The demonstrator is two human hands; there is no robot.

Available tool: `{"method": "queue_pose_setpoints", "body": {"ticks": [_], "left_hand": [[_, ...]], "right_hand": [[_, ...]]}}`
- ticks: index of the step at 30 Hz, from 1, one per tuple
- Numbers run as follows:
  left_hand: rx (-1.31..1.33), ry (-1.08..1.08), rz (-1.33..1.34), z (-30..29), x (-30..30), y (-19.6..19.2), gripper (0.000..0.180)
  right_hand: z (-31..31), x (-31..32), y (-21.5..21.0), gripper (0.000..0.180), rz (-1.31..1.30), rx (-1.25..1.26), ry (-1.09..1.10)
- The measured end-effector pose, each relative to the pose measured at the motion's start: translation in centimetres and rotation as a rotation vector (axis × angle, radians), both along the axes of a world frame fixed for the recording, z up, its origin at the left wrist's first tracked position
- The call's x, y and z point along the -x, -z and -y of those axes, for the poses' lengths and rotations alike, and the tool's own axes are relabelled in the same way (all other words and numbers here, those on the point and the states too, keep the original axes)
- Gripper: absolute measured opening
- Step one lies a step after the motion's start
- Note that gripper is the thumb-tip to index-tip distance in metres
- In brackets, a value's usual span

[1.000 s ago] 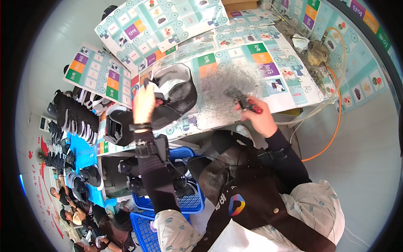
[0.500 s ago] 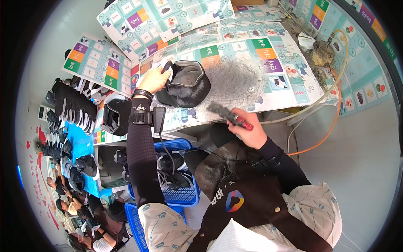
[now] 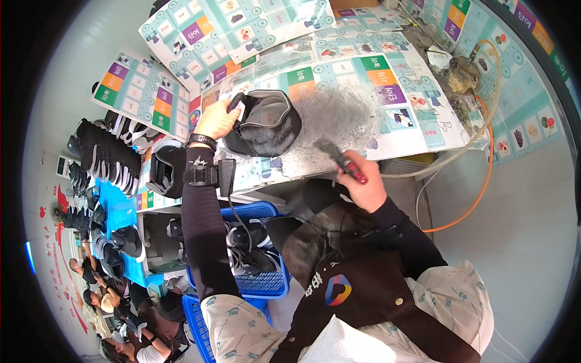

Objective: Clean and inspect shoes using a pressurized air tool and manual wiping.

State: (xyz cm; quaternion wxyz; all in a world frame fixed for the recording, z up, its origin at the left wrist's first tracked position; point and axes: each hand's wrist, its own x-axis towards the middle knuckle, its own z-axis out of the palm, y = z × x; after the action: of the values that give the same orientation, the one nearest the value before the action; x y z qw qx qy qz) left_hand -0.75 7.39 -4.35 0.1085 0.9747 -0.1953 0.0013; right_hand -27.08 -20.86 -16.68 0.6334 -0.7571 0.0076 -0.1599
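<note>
Black, grey-lined shoe upper [image 3: 266, 130], by the look of it, mouth up near the front edge of the worktop [image 3: 437, 103], beside a patch of grey dust [image 3: 346, 115]. Clamped at its left rim by the left hand [image 3: 218, 119], well apart from the right hand [image 3: 364, 181], closed around a red-handled tool [image 3: 340, 160] at the front edge. Probably light, soft-walled, easily dented; best held by the padded-looking rim.
</note>
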Motion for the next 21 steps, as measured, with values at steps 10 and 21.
{"method": "queue_pose_setpoints", "body": {"ticks": [10,21], "left_hand": [[0.0,-0.018,-0.036,0.2,-0.4,-0.9,0.045],[-0.073,-0.006,-0.094,0.6,-0.8,-2.5,0.044]], "right_hand": [[1.0,-0.2,-1.8,0.021,0.052,-0.059,-0.055],[2.6,-0.5,-1.2,0.027,-0.097,0.041,-0.08]]}}
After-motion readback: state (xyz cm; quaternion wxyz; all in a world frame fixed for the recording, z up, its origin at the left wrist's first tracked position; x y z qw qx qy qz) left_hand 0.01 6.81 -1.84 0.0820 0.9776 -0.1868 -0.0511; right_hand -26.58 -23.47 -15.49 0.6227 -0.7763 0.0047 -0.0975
